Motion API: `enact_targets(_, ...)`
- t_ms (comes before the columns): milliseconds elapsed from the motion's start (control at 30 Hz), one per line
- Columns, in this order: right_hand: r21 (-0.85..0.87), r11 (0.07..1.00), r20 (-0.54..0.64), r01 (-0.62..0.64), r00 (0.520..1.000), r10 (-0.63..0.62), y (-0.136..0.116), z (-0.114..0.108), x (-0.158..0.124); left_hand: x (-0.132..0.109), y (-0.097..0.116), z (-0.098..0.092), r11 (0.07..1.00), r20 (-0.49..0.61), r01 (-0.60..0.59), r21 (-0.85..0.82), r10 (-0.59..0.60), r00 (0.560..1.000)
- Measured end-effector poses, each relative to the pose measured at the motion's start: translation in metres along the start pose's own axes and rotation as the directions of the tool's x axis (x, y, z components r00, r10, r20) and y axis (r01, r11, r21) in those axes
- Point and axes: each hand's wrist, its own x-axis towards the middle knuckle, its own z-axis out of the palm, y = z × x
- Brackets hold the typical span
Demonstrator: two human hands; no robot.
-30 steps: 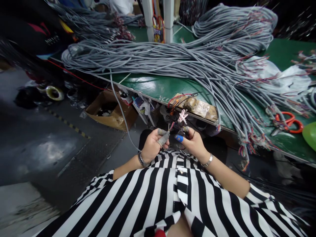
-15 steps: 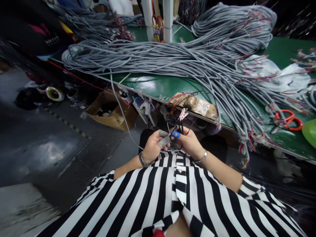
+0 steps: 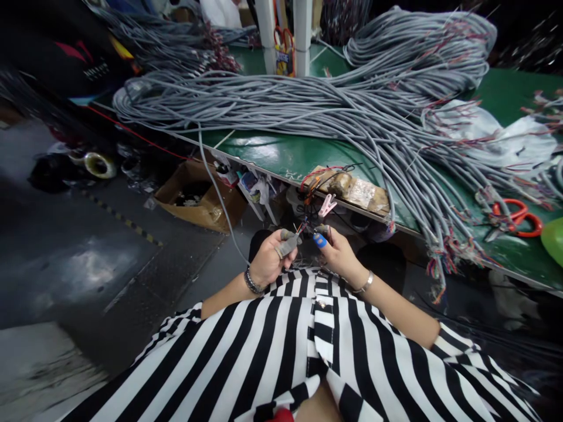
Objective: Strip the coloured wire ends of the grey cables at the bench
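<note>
My left hand [image 3: 272, 258], with grey finger covers, pinches the end of a grey cable [image 3: 215, 187] that hangs down from the green bench [image 3: 281, 155]. Thin coloured wires [image 3: 301, 225] stick out of that cable end between my hands. My right hand [image 3: 336, 252], with a blue cover on the thumb, is closed on those wire ends just right of the left hand. A pink clip [image 3: 326, 205] hangs from the bench edge right above both hands.
A big heap of grey cables [image 3: 352, 111] covers the bench. Orange-handled scissors [image 3: 516, 217] lie at the right, a taped brown block [image 3: 352, 187] at the near edge. A cardboard box [image 3: 197, 193] and a tape roll [image 3: 99, 166] sit on the floor at the left.
My right hand closed in on the left hand from a little apart and now grips the wire ends beside it. The pink clip swung slightly.
</note>
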Motion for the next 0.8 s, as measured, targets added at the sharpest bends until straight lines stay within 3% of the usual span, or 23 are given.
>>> enact_targets(100,-0.305,0.935,0.000,0.181,0.982,-0.190,0.003,-0.009,-0.005,-0.001,0.002,0.001,0.994,-0.085,-0.050,0.093,0.058,0.995)
enact_targets(200,-0.408,0.884,-0.002,0.226,0.969,-0.249,0.003,-0.015,-0.009,-0.002,0.001,0.000,0.983,-0.115,-0.080,0.163,0.100,0.988)
enact_targets(433,-0.472,0.859,-0.028,0.200,0.970,-0.241,0.002,-0.017,-0.008,-0.003,-0.005,-0.002,0.965,-0.077,-0.087,0.247,0.109,0.991)
enact_targets(800,-0.423,0.893,-0.044,0.157,0.980,-0.194,0.001,-0.019,-0.009,-0.003,-0.005,0.000,0.964,-0.080,-0.082,0.253,0.105,0.991)
